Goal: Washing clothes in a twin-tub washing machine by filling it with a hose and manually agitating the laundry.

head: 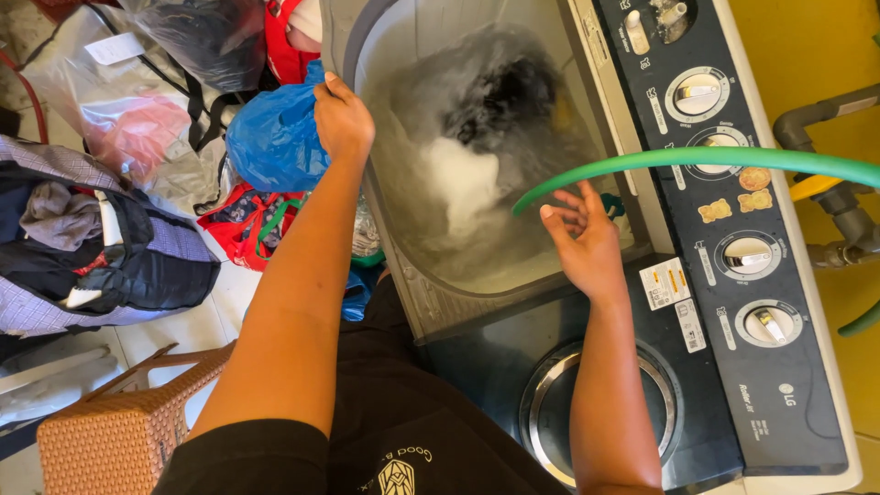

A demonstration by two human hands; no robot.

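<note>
Seen from the head camera, a person is standing at a twin-tub washing machine point(733, 275). The left hand point(341, 115) is resting on the wash tub's left rim point(367, 183), its grip curled over that edge. The right hand point(582, 243) is hovering over the tub's near right corner, fingers spread, just beneath a green hose point(678, 160) arching in from the right. Dark laundry point(500, 96) is churning in foamy water. Bags are crowding the floor beside the machine, a blue bag point(270, 137) touching the left hand.
</note>
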